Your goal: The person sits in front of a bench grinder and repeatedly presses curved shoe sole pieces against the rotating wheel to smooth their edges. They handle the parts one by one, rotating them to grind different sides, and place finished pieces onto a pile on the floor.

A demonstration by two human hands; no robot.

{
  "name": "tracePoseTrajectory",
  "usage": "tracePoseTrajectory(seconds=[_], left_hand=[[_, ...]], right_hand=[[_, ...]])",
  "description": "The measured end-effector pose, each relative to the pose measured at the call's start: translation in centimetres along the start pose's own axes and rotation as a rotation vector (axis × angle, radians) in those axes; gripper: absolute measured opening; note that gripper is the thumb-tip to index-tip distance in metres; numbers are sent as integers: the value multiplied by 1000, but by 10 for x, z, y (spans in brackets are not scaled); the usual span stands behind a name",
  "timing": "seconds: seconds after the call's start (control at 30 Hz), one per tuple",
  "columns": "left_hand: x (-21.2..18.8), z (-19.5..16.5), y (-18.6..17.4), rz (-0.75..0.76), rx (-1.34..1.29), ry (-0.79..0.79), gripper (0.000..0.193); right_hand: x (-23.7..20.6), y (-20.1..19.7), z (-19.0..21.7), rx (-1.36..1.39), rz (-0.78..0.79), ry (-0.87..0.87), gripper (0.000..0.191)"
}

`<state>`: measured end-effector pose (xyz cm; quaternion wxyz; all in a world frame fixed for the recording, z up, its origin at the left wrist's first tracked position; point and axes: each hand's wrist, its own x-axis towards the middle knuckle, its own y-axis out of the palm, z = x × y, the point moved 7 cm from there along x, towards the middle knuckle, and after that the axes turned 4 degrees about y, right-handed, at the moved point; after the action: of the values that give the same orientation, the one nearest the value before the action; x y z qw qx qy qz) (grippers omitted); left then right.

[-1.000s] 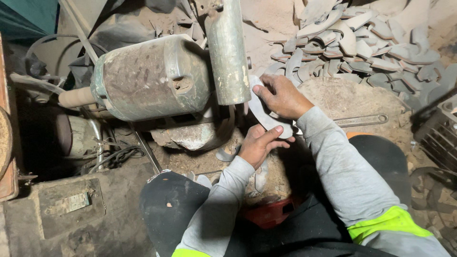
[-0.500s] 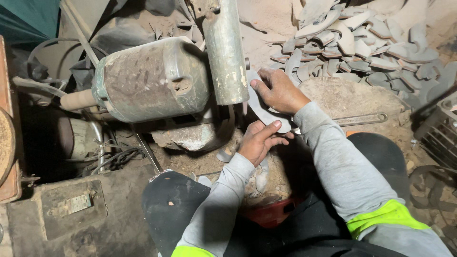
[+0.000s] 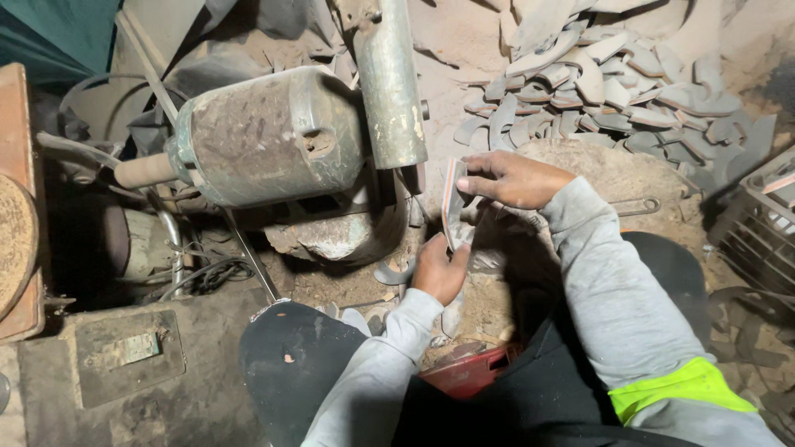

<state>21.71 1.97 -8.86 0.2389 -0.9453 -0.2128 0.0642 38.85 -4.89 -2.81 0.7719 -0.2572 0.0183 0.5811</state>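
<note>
- Beside the dusty motor housing (image 3: 269, 136), just right of its upright metal cylinder (image 3: 391, 83), the right hand (image 3: 513, 178) is gripping the top of a curved grey metal blank (image 3: 454, 207), its fingers (image 3: 480, 184) clamped together over the upper edge.
- Below it, the left hand (image 3: 439, 269) is pinching the lower end of the same blank, thumb and fingers closed on it, so the piece is standing nearly on edge between both hands.
- The blank is sitting close to the cylinder's lower end; whether it is touching the machine cannot be told.
- Both arms are wearing grey sleeves (image 3: 613, 281), and a bright yellow-green band (image 3: 679, 389) is showing at the right upper arm.
- Behind the right hand, a heap of similar curved grey pieces (image 3: 613, 83) is lying on the sandy ground, well apart from the held one.
- Near the right wrist, a wrench (image 3: 633, 207) is lying flat in the dust.
- At the far right edge, a dark wire basket (image 3: 758, 219) is standing.
- Under the arms, a red object (image 3: 464, 372) is showing, partly hidden by dark clothing.
- To the left, a grimy block with a small metal plate (image 3: 120, 352) is resting beside tangled black cables (image 3: 207, 277).
</note>
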Motion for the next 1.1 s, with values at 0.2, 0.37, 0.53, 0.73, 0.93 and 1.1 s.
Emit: tracePoseTrajectory(seconds=[0.2, 0.37, 0.53, 0.73, 0.93, 1.1], left_hand=[[15, -14, 28, 321, -895, -153, 31], [31, -29, 16, 321, -970, -134, 35], [46, -34, 10, 322, -965, -152, 35], [63, -29, 9, 318, -1019, -148, 32], [62, -32, 8, 323, -1088, -141, 31], [46, -39, 11, 349, -1089, -138, 33]], right_hand=[[14, 3, 16, -186, -307, -250, 62], [28, 0, 21, 8, -346, -117, 48], [38, -12, 33, -72, -417, -143, 45], [51, -24, 35, -91, -496, -239, 46], [61, -25, 21, -132, -504, -121, 47], [48, -14, 27, -168, -558, -322, 54]])
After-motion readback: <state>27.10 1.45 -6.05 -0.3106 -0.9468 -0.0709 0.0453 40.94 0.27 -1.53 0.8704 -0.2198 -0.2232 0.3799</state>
